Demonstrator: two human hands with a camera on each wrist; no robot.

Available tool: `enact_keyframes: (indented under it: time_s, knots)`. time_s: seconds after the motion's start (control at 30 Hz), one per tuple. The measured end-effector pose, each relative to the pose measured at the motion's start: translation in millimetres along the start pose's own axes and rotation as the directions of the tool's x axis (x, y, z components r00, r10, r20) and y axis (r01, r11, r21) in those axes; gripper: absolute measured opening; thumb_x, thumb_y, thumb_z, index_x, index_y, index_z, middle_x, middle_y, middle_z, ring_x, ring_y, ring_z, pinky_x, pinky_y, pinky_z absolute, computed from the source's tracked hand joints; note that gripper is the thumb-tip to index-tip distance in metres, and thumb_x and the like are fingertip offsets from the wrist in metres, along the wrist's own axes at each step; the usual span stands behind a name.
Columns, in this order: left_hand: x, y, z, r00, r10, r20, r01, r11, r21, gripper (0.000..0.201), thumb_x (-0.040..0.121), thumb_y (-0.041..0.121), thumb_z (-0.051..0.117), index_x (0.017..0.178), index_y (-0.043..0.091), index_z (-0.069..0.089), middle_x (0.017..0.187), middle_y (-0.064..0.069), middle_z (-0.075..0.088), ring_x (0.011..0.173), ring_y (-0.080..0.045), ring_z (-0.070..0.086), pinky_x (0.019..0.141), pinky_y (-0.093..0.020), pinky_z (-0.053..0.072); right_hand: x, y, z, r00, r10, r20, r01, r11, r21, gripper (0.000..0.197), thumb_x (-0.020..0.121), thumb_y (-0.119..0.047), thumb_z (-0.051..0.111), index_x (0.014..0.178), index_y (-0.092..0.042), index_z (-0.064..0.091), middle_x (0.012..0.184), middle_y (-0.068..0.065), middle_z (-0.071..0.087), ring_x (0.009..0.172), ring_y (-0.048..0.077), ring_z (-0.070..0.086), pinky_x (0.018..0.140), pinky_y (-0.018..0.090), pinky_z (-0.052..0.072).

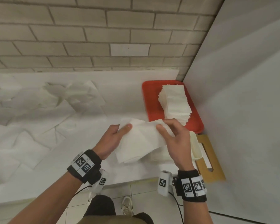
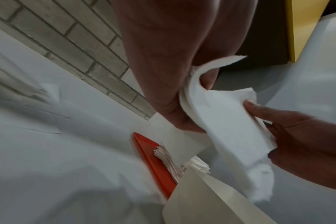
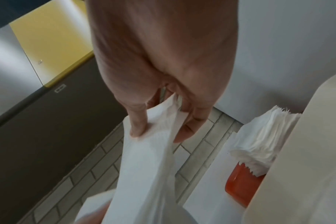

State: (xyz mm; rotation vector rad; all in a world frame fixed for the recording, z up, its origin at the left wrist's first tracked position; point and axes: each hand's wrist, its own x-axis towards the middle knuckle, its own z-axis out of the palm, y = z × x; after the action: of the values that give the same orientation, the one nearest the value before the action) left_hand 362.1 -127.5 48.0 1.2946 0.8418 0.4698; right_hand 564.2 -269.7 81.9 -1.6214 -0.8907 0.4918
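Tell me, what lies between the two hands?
A white napkin spans it, pinched by the left hand and right hand; the head view shows this.

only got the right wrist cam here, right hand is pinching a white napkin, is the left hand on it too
observer: Yes, the left hand holds the same napkin at its left end, thumb on top.
operator: any more napkins lying around
observer: Loose napkins lie scattered over the left part of the table, apart from the held one.
operator: anything next to the cream box
observer: A brown wooden panel with a slot lies right of the cream box.
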Motion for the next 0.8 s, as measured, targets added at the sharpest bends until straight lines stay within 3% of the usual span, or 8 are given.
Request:
enact_keyframes:
  time_s: [0.13,0.2,0.27,0.37,0.5,0.67,0.73,0.8]
  knots:
    - [0,-10,-2,0.994,0.054,-0.091,-0.051,0.998,0.035,0.080,0.095,0.071,0.066,0.103,-0.009,0.067,0.096,-0.029,0.072,0.085,-0.040,0.070,0.078,-0.052,0.052,-6,15,-36,0.987,0.050,-0.155,-0.043,0.998,0.052,0.012,0.102,-0.021,0.076,0.111,-0.025,0.070,0.110,-0.011,0.075,0.110,0.014,0.071,0.097,0.038,0.056]
    - [-2,-12,-3,0.990,0.073,-0.123,-0.070,0.997,0.032,0.070,0.095,0.067,0.067,0.103,-0.002,0.073,0.102,-0.034,0.072,0.088,-0.046,0.073,0.079,-0.054,0.055,-6,35,-52,0.971,0.096,-0.219,-0.118,0.989,-0.090,0.024,0.103,-0.019,0.073,0.120,-0.032,0.064,0.113,-0.017,0.072,0.111,0.006,0.068,0.096,0.034,0.055]
    - [-6,-11,-3,0.986,0.080,-0.147,-0.076,0.997,0.029,0.066,0.091,0.069,0.072,0.105,0.005,0.077,0.108,-0.037,0.070,0.091,-0.044,0.074,0.081,-0.054,0.055,-6,57,-64,0.962,0.129,-0.242,-0.189,0.951,-0.243,0.036,0.105,-0.010,0.067,0.131,-0.032,0.057,0.114,-0.007,0.071,0.103,0.008,0.065,0.089,0.025,0.053]
    - [-13,-8,2,0.985,0.078,-0.157,-0.079,0.997,0.001,0.041,0.096,0.052,0.077,0.110,0.014,0.081,0.109,-0.023,0.078,0.103,-0.043,0.076,0.092,-0.062,0.058,-5,91,-71,0.978,0.123,-0.166,-0.190,0.853,-0.487,0.041,0.105,0.002,0.060,0.132,-0.028,0.059,0.086,0.005,0.063,0.069,0.011,0.056,0.061,0.009,0.040]
    - [-20,-4,8,0.988,0.055,-0.142,-0.057,0.998,-0.010,0.032,0.096,0.039,0.076,0.113,0.012,0.080,0.112,-0.018,0.080,0.105,-0.043,0.076,0.096,-0.067,0.056,0,124,-70,0.988,0.110,-0.113,-0.157,0.745,-0.648,0.034,0.103,0.004,0.060,0.105,-0.030,0.070,0.091,0.005,0.071,0.070,0.018,0.066,0.060,0.027,0.050]
    - [-25,0,14,0.995,0.028,-0.098,-0.027,1.000,0.007,0.031,0.095,0.037,0.075,0.112,0.012,0.080,0.111,-0.020,0.079,0.105,-0.046,0.075,0.093,-0.063,0.058,6,118,-74,0.984,0.143,-0.106,-0.176,0.694,-0.699,0.029,0.102,0.005,0.059,0.112,-0.020,0.069,0.110,0.009,0.071,0.070,0.011,0.064,0.057,0.017,0.045]
    - [-27,2,17,0.997,0.034,-0.066,-0.031,0.998,0.046,0.030,0.095,0.035,0.075,0.114,0.012,0.080,0.110,-0.017,0.080,0.104,-0.042,0.077,0.093,-0.060,0.060,7,105,-73,0.991,0.102,-0.081,-0.127,0.626,-0.770,0.027,0.100,0.002,0.064,0.118,-0.018,0.070,0.132,0.011,0.064,0.083,0.022,0.069,0.068,0.030,0.057]
    - [-28,4,19,0.998,0.052,-0.039,-0.048,0.993,0.111,0.029,0.095,0.035,0.076,0.116,0.015,0.080,0.108,-0.011,0.082,0.102,-0.035,0.079,0.092,-0.056,0.061,7,78,-67,0.994,-0.109,-0.015,0.065,0.689,-0.722,0.020,0.101,-0.011,0.071,0.119,-0.019,0.074,0.137,0.005,0.062,0.107,0.022,0.069,0.086,0.035,0.060]
